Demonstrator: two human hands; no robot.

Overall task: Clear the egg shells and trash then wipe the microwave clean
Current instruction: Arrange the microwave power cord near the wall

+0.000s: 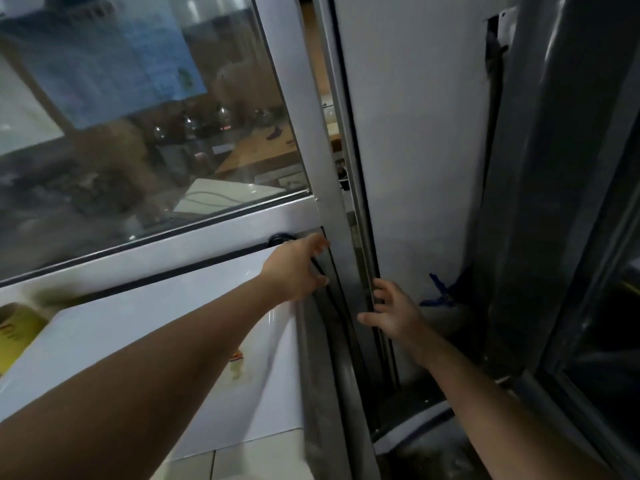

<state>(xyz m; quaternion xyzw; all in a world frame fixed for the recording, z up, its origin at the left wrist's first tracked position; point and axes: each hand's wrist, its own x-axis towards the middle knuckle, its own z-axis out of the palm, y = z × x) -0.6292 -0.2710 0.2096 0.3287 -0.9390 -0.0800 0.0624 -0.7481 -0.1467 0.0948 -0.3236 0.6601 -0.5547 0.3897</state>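
Observation:
No egg shells or trash are in view, and I cannot make out a microwave for certain. I face a white-framed sliding glass door (304, 133). My left hand (298, 268) reaches forward with spread fingers and presses on the door's lower frame beside a black seal. My right hand (394, 313) hooks its fingers round the grey metal edge of the door (363, 237), thumb stretched out to the left. A narrow gap shows between that edge and the white wall (415, 133).
Below the glass is a glossy white panel (173, 323) with small stickers. A yellow object (10, 334) sits at the far left. A blue tie (441, 292) hangs low on the wall. A dark frame (554, 202) stands at the right.

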